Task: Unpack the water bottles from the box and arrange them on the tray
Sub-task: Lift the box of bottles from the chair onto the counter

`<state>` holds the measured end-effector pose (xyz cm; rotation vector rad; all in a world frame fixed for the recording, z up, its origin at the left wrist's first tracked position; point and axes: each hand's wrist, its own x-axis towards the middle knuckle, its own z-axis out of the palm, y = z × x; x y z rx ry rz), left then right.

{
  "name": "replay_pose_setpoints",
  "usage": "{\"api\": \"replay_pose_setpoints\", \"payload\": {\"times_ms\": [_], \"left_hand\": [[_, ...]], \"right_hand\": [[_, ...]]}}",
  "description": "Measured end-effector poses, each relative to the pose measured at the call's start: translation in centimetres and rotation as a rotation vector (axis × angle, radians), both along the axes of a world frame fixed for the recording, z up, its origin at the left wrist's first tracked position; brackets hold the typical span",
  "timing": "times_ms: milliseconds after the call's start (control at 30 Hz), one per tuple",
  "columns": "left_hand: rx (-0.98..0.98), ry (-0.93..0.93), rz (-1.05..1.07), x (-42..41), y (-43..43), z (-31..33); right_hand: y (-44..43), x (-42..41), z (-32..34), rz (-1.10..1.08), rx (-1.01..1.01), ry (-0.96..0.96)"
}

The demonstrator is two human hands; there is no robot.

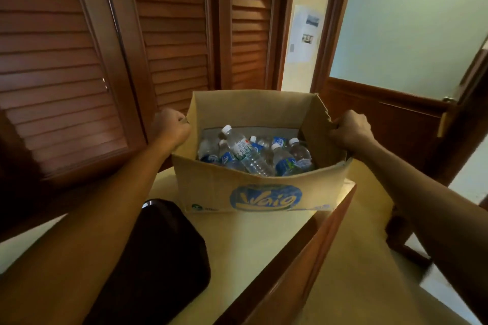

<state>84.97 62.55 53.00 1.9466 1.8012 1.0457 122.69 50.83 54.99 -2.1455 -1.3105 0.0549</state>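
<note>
An open cardboard box [211, 187] with a blue logo rests on a pale tabletop. Inside lie several clear water bottles [245, 153] with white caps and blue labels, jumbled on their sides. My left hand [171, 126] is closed on the box's left wall near the top edge. My right hand [348, 129] grips the torn top edge of the right wall. No tray that I can name for certain shows in this view.
A dark rounded object [169, 250] sits on the tabletop [250, 235] near my left forearm. The table's wooden edge [317, 240] runs diagonally at the right. Louvred wooden doors [79, 60] stand behind, and a door with a knob [446, 100] is at the right.
</note>
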Motion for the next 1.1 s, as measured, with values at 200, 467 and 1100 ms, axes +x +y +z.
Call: {"api": "replay_pose_setpoints", "payload": {"times_ms": [200,467,1100], "left_hand": [[-0.077,0.009,0.056,4.7,6.9,-3.5],[-0.229,0.021,0.065,4.7,8.4,-3.7],[-0.159,-0.378,0.055,-7.3,-12.2,-6.1]], "right_hand": [[7.6,5.1,-3.7,0.07,-0.075,-0.01],[12.0,7.6,-4.5,0.155,-0.228,0.116],[1.5,-14.1,-3.8,0.719,0.293,-0.152]]}}
